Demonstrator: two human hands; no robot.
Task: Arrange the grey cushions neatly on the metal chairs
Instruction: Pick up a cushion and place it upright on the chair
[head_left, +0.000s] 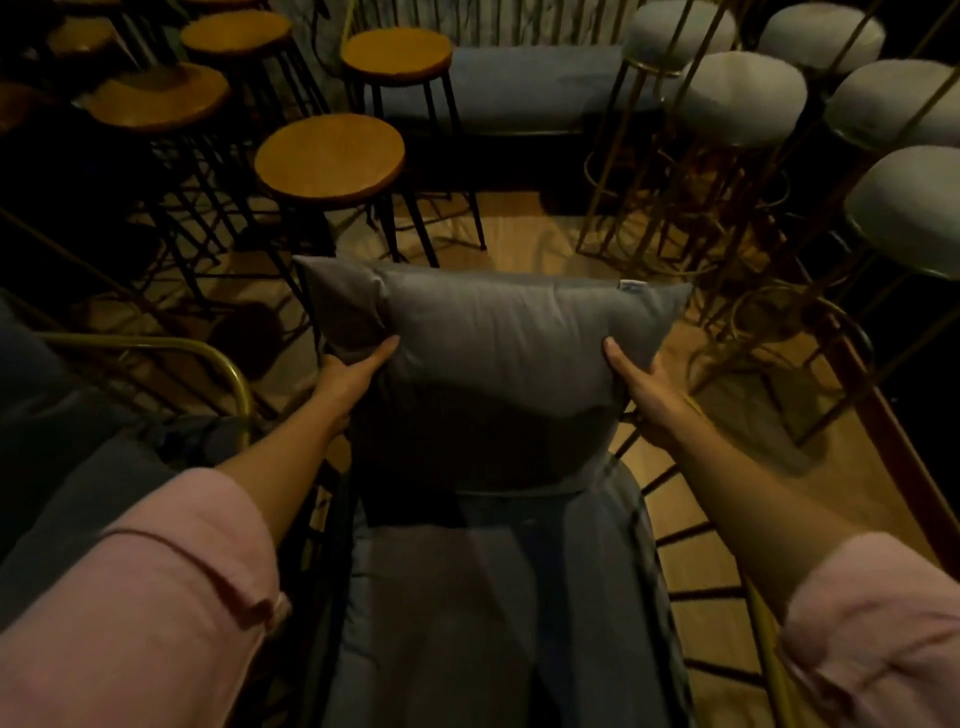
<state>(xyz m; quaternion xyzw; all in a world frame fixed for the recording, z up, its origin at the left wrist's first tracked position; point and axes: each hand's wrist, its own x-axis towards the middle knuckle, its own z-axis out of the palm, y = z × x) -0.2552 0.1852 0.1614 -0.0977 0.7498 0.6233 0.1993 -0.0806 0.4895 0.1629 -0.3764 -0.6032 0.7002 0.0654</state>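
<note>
A grey square cushion (498, 364) stands upright at the back of a metal chair (691, 566) right in front of me. Its lower edge rests on the chair's grey-blue seat pad (483, 613). My left hand (353, 371) grips the cushion's left side, thumb on the front. On the opposite side my right hand (641, 384) holds the cushion the same way. Both forearms reach forward from pink sleeves. The chair's back behind the cushion is hidden.
A second metal chair with a brass rail (171, 345) and dark padding stands at my left. Round wooden stools (330, 156) crowd the far left, white padded stools (743, 98) on gold frames the far right. A grey bench (524, 83) lies beyond, over wooden floor.
</note>
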